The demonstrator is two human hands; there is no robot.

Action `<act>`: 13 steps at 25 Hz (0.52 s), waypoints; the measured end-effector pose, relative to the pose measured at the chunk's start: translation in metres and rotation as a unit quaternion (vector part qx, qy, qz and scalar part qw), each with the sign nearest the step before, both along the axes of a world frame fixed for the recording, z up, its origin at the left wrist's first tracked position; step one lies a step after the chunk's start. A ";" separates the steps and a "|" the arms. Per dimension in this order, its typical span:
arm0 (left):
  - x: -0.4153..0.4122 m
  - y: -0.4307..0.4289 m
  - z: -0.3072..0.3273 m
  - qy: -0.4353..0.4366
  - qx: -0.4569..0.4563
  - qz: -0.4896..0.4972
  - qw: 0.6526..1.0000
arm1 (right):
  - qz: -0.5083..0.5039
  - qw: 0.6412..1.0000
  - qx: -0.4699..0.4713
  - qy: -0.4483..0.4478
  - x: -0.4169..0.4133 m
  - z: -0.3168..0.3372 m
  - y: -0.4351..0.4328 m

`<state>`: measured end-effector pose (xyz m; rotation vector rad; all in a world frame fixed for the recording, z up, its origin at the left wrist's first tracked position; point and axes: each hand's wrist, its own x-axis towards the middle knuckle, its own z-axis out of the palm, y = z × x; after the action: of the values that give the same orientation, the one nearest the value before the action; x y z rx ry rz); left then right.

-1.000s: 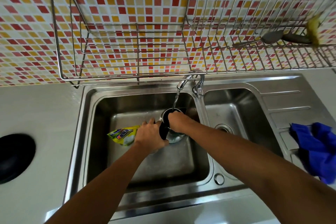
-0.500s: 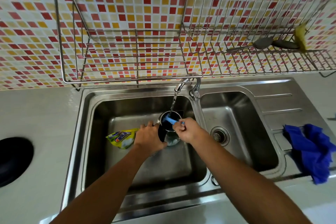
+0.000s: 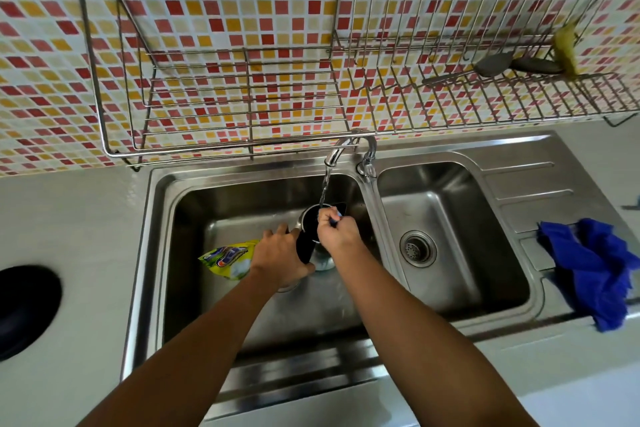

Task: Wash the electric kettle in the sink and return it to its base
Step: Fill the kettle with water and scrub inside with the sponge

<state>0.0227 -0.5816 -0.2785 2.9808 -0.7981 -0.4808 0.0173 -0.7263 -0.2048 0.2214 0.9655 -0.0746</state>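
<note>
Since half a second ago the right hand [image 3: 337,230] has drawn in over the mouth of the kettle [image 3: 308,218], so the blue tool [image 3: 336,213] that lay across the opening now shows only as a tip above the knuckles; that hand's fingers are curled round it. The left hand [image 3: 280,253] is where it was, wrapped round the black handle [image 3: 304,250], holding the kettle mouth-up in the left basin of the sink [image 3: 152,253], near its back right corner, under the running tap [image 3: 341,149].

The kettle is stiff steel, wet and perhaps soapy, so I judge the body would slip in a bare palm; the handle is the sound place to hold, as now. With water running in it will grow heavier and wants tipping out before lifting. Being electric, its underside is better kept out of the stream.

Room is tight above: the wire rack [image 3: 242,107] overhangs the sink's back edge and the tap sits just over the kettle's rim, so the clear way out is toward the front edge. A detergent pouch [image 3: 230,258] lies in the basin just left of the left hand. A blue cloth [image 3: 595,270] sits on the drainer [image 3: 519,184] at the right edge, and a dark round shape [image 3: 24,308] on the tabletop [image 3: 69,218] at its left edge; whether that is the base I cannot tell.
</note>
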 end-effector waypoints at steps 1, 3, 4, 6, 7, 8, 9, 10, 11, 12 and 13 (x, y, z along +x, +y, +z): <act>0.001 0.000 0.001 0.002 0.001 -0.004 1.000 | 0.032 0.999 -0.017 -0.024 -0.009 0.003 0.002; 0.002 -0.002 0.007 0.001 -0.005 -0.009 1.000 | 0.135 0.985 -0.088 -0.054 -0.035 0.011 0.004; 0.003 -0.003 0.009 0.001 -0.005 -0.012 1.000 | 0.194 0.970 -0.135 -0.058 -0.049 0.011 0.002; 0.002 -0.003 0.011 0.001 -0.010 -0.007 1.000 | 0.297 0.923 -0.241 -0.043 -0.069 0.011 -0.009; 0.002 -0.003 0.011 0.002 -0.013 -0.004 1.000 | 0.351 0.883 -0.310 -0.027 -0.071 0.006 -0.016; 0.002 -0.002 0.011 0.002 -0.016 -0.003 1.000 | 0.403 0.827 -0.391 -0.011 -0.070 0.002 -0.022; 0.003 -0.002 0.011 0.004 -0.016 -0.004 1.000 | 0.455 0.747 -0.485 0.008 -0.065 -0.003 -0.027; 0.002 -0.002 0.012 0.004 -0.016 -0.005 1.000 | 0.501 0.646 -0.576 0.021 -0.060 -0.007 -0.029; 0.001 -0.002 0.013 0.004 -0.015 -0.006 1.000 | 0.540 0.525 -0.657 0.031 -0.055 -0.011 -0.028; -0.001 -0.002 0.014 0.000 -0.013 -0.007 1.000 | 0.570 0.405 -0.713 0.038 -0.051 -0.014 -0.026; -0.002 -0.002 0.016 -0.006 -0.010 -0.009 1.000 | 0.588 0.307 -0.747 0.045 -0.047 -0.015 -0.026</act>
<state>0.0203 -0.5839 -0.2625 2.9632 -0.8257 -0.4547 -0.0296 -0.7520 -0.2200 -2.3265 0.5623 0.4007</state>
